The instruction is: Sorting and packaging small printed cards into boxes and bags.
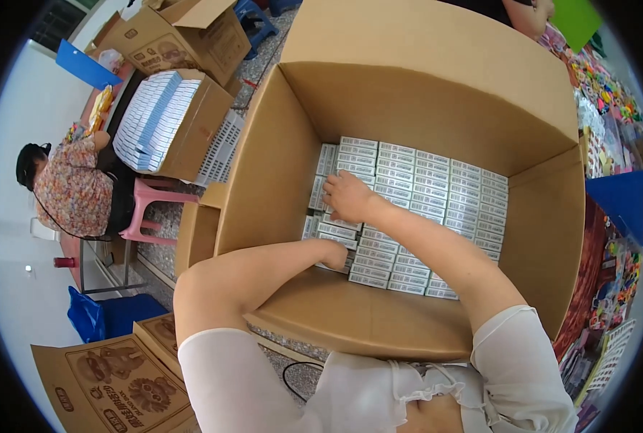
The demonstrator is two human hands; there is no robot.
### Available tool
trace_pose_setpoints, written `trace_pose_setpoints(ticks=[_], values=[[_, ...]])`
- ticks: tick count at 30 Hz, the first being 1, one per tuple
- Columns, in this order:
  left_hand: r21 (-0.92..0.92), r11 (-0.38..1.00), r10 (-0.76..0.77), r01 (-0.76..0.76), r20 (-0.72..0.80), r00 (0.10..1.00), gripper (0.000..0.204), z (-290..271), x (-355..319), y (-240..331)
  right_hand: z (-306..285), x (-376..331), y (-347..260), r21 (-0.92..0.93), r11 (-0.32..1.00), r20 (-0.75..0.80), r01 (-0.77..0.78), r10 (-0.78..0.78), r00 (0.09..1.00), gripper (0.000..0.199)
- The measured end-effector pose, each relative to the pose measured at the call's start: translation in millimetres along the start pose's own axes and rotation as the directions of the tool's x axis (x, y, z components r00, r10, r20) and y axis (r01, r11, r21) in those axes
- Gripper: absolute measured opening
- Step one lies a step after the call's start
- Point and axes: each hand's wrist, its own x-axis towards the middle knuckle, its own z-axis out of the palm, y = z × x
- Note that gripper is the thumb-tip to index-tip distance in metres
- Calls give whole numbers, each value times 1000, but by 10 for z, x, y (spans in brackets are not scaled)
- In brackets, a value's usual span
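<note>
A large open cardboard carton stands in front of me, packed with rows of small white printed boxes. Both of my arms reach in over its near wall. My right hand rests on the left-hand rows, its fingers bent down slightly apart against the boxes there. Nearer to me, my left hand reaches down at the near left corner of the rows, beside a dark gap and some boxes lying out of line. Its fingertips are hidden, so whether it grips a box does not show.
At the left, a person sits on a pink stool beside another carton full of small boxes. A printed carton lies at lower left. Along the right runs a table with colourful small items and a blue bin.
</note>
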Motion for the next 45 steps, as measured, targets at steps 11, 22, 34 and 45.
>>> trace_pose_setpoints(ticks=[11, 22, 34, 45], values=[[63, 981, 190, -186, -68, 979, 44, -179, -112, 95, 146, -571, -17, 191, 977, -225, -92, 135, 965, 49], [282, 947, 112, -152, 153, 982, 37, -171, -220, 542, 270, -713, -364, 74, 997, -288, 33, -10, 958, 60], [547, 757, 521, -356, -177, 835, 19, -403, -1441, 1431, 354, -24, -531, -87, 968, -73, 235, -242, 968, 30], [545, 758, 524, -358, -183, 832, 18, -366, -1448, 1359, 422, -169, -680, -340, 934, -117, 114, -162, 980, 65]])
